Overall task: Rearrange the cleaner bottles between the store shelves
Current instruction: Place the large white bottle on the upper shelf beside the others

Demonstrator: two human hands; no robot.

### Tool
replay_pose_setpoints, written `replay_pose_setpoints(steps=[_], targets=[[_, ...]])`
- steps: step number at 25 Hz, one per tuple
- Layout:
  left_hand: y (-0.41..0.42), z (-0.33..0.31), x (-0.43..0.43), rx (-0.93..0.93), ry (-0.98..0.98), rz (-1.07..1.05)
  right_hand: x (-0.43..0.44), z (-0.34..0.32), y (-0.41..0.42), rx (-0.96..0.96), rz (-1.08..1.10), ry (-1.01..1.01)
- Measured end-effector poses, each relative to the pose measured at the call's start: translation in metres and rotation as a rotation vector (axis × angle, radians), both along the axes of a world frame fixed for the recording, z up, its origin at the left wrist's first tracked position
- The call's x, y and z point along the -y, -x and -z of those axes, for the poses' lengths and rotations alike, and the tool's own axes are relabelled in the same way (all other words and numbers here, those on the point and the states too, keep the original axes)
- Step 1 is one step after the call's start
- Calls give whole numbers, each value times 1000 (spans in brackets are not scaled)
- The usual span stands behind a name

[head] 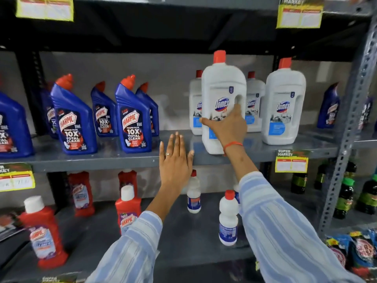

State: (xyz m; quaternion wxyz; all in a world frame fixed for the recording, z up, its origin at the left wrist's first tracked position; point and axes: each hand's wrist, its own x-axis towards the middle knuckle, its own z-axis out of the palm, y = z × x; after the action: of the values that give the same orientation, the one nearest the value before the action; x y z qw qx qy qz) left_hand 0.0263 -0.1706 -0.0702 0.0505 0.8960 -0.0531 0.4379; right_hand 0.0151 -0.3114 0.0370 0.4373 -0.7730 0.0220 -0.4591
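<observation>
A large white Domex bottle (221, 90) with a red cap stands at the front of the middle shelf (114, 158). My right hand (227, 124) grips it, with a finger hooked into the handle hole and the thumb across the label. My left hand (175, 158) hovers flat with straight fingers over the shelf's front edge, just left of that bottle, holding nothing. Three more white Domex bottles (284, 103) stand behind and to the right. Several blue Harpic bottles (133, 117) fill the left half of the same shelf.
On the lower shelf (183, 237) stand red Harpic bottles (43, 231) at the left and small white bottles (228, 219) in the middle. Dark bottles (344, 199) sit beyond the grey upright post (346, 127) at the right. Yellow price tags (291, 163) hang from shelf edges.
</observation>
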Motion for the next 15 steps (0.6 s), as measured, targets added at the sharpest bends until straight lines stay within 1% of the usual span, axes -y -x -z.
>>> replay_pose_setpoints(steps=[7, 15], targets=[[-1, -1, -1, 1, 9, 1, -14, 3, -33, -15, 23, 49], [-2, -1, -1, 26, 22, 9, -13, 4, -35, -28, 41, 70]])
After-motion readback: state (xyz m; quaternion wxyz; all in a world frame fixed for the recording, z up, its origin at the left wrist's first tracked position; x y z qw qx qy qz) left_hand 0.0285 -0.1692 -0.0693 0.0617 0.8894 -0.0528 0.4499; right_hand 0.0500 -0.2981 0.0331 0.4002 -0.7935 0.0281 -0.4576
